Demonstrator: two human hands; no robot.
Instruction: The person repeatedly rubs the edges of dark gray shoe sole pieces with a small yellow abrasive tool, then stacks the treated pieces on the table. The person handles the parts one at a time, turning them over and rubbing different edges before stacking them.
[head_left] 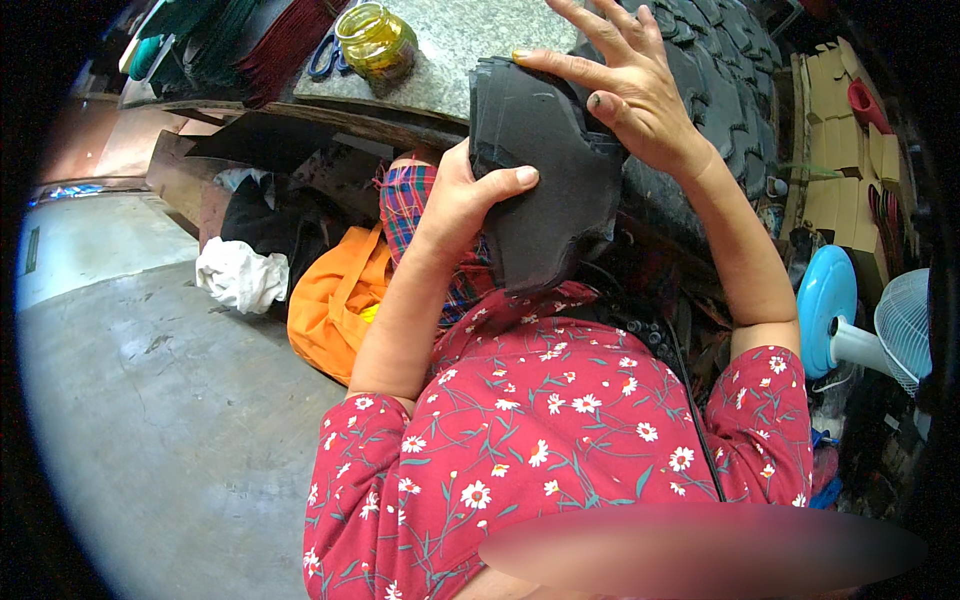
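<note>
A stack of thin black cut-out pieces (550,140), like leather or rubber shoe parts, is tilted up in front of me over my lap. My left hand (462,200) is closed on its left side, thumb flat across the top piece and the other fingers hidden behind. Over the upper right of the stack spreads my right hand (635,95), open, its forefinger tip at the top edge. That fingertip has a yellowish smear, and the thumb a dark one. Whether the forefinger presses on a sheet I cannot tell.
On the speckled worktop (450,85) stand a glass jar (376,45) of yellow stuff and blue-handled scissors (326,56). Dark red strips (290,45) lie at its left. Overlapping black pieces (715,90) cover the right side. An orange bag (340,300) and blue fan (828,310) stand nearby.
</note>
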